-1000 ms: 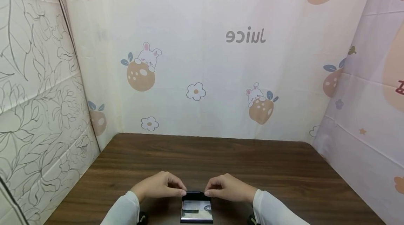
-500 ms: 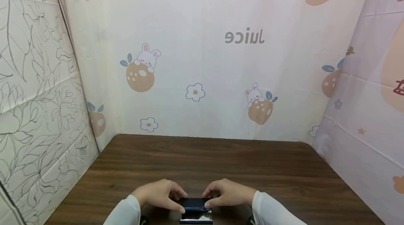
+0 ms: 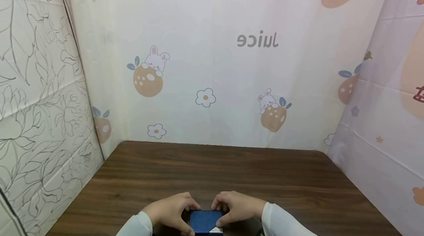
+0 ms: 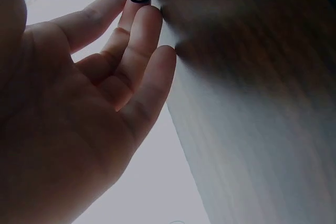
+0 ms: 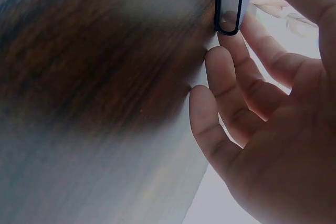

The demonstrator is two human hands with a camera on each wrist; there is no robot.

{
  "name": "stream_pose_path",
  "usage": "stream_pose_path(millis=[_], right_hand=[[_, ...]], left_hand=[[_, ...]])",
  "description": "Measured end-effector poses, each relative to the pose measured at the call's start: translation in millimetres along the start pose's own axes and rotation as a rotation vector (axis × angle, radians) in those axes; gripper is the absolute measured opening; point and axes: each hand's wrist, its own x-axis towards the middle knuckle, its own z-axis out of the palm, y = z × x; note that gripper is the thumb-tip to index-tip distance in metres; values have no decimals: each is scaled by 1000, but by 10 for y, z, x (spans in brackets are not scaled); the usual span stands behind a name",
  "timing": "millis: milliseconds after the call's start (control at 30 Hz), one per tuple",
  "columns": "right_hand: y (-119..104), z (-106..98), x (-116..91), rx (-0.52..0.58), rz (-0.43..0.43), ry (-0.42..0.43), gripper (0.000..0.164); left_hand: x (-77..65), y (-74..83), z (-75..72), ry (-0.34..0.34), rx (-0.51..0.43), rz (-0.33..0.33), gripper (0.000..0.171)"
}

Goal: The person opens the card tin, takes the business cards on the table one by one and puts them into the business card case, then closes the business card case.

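Observation:
A flat blue card case [image 3: 202,221] with a silver corner panel lies closed on the table near its front edge. My left hand [image 3: 169,210] holds it from the left, thumb by the near corner and fingertips by the far one. From the right, my right hand [image 3: 240,206] grips it, thumb on the cover beside the silver panel and fingers at the far edge. In the right wrist view the case's rounded dark-edged side [image 5: 227,3] shows by the fingers, the lower fingertips touching the wood. The left wrist view catches only a dark looped edge of the case [image 4: 139,0].
The brown wood-grain table [image 3: 218,169] stretches out beyond the hands. Behind it hangs a pale curtain [image 3: 205,63] printed with rabbits, fruit and flowers. More printed cloth encloses the left [image 3: 43,81] and right [image 3: 381,99] sides.
The case's lid, raised at the far side with a card-like picture showing inside, has swung down toward the front and now covers it. Both thumbs came forward with the lid.

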Motion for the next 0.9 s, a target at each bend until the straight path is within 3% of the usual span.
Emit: stream_pose_path(millis=[367,600,900], right_hand=[[-5,8,-14,4,6,-9,33],[-2,31,-72,-131,-54,-4,48],[-24,80,-105,-220,-40,17,56]], left_hand=[[6,-24,26,-1,16,-13,53],[-43,-23,-20,24,47,35,56],[-50,-17,-23,21,46,-6,56]])
